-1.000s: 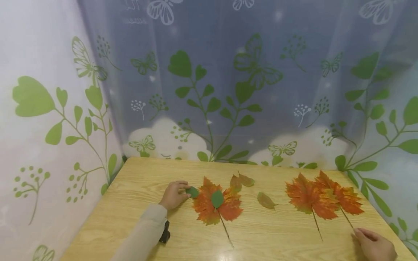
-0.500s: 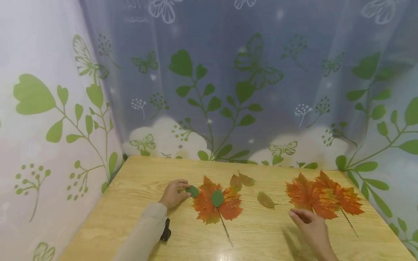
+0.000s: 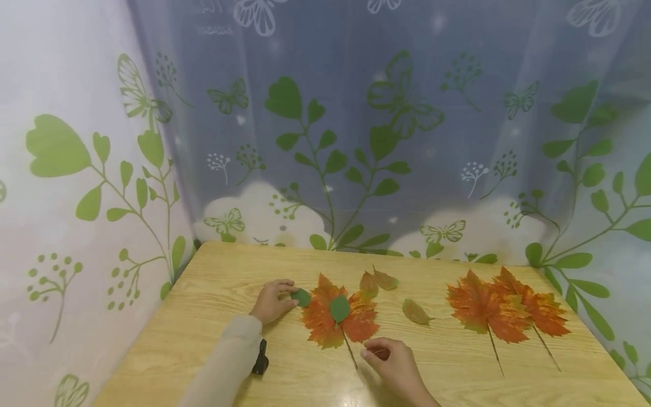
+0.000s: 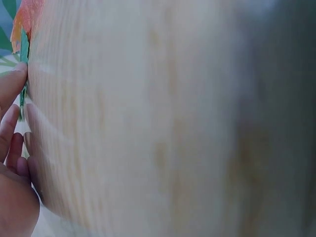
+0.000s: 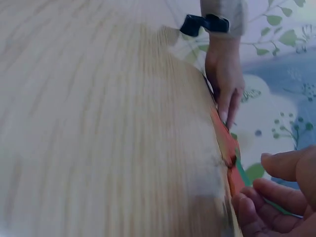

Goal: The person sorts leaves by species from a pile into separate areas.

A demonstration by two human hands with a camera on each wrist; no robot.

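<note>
Hands: left (image 3: 273, 303) pinches 1 of 2 green leaves (image 3: 303, 298) | right (image 3: 395, 363) loose, empty | 3 sprigs (image 3: 473, 305)

A small black device (image 3: 260, 359) is worn on the pale beige left sleeve (image 3: 224, 359).

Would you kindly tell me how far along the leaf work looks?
Apparently done: two orange maple leaves lie together at the right. In hand: the left hand holds a green leaf; the right hand is beside a stem. Probably left: that stem's central maple leaf, apart from the pair, with a second green leaf atop.
</note>
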